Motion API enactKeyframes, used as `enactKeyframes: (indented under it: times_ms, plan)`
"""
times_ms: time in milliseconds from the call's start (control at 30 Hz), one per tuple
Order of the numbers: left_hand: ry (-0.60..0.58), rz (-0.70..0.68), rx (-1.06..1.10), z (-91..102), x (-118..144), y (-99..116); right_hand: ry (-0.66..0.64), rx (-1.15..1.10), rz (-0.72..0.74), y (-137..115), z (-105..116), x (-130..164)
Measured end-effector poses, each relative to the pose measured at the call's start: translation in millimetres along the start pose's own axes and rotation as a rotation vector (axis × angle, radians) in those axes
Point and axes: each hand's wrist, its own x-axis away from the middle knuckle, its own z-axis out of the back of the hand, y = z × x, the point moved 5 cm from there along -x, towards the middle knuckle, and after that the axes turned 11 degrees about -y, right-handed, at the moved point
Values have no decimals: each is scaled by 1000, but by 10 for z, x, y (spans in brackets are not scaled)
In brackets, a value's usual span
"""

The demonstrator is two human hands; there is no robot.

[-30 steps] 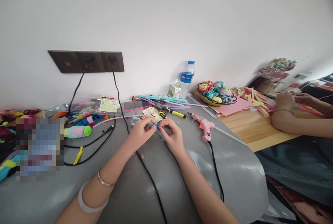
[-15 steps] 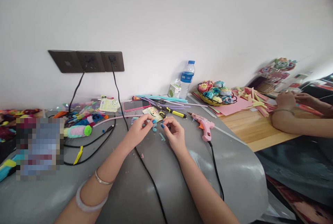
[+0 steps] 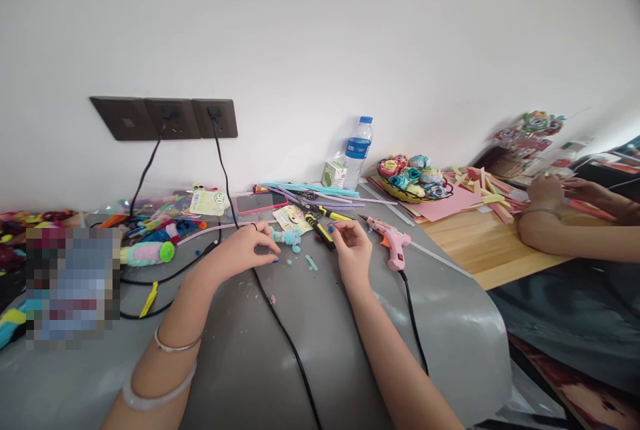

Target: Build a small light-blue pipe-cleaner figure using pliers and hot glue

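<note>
My left hand (image 3: 245,249) hovers over the grey table left of centre, thumb and forefinger apart with nothing visible between them. Just beyond its fingertips lies a small pale blue fuzzy piece (image 3: 289,238), partly hidden by the fingers. My right hand (image 3: 354,250) is closed, its thumb against the curled fingers; whatever is in them, if anything, is too small to make out. Pliers (image 3: 320,229) with yellow and black handles lie beside it, and a pink glue gun (image 3: 395,243) rests to its right. Between the hands is a short blue scrap (image 3: 311,262).
A black cord (image 3: 285,331) runs across the grey table from the wall socket (image 3: 215,118). At the back stand a water bottle (image 3: 358,150) and a basket of paper flowers (image 3: 417,198). Another person's hands (image 3: 550,193) work at the wooden table to the right.
My hands have moved apart: the left back and to the left with its fingers opening, the right to the right. The blue fuzzy piece and pliers now show more fully.
</note>
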Motion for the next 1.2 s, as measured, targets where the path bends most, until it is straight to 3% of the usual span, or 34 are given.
enactKeyframes:
  times_ms: [200, 333, 433, 567, 700, 800, 867, 1067, 1200]
  plan:
    - [169, 103, -42, 146, 17, -54, -48, 47, -57, 40, 116, -229]
    - [232, 75, 43, 28, -63, 18, -102, -58, -77, -10, 125, -273]
    - [217, -3, 316, -216, -164, 158, -264, -119, -99, -177, -22, -181]
    - [58, -55, 851, -552, -281, 300, -491, -176, -91, -514, -301, -46]
    - [40, 5, 1065, -570, -307, 278, -641, -106, -71, -747, -472, -48]
    - [111, 56, 1130, -398, -262, 173, -582, -88, -28, -809, -401, -144]
    - [225, 69, 1182, -223, -196, 75, -498, -83, -22, -781, -264, -222]
    - [609, -31, 1189, 307, 83, -176, -117, 37, -130, -376, 431, -387]
    - [781, -48, 1109, 530, 247, -290, 32, 89, -194, -142, 798, -397]
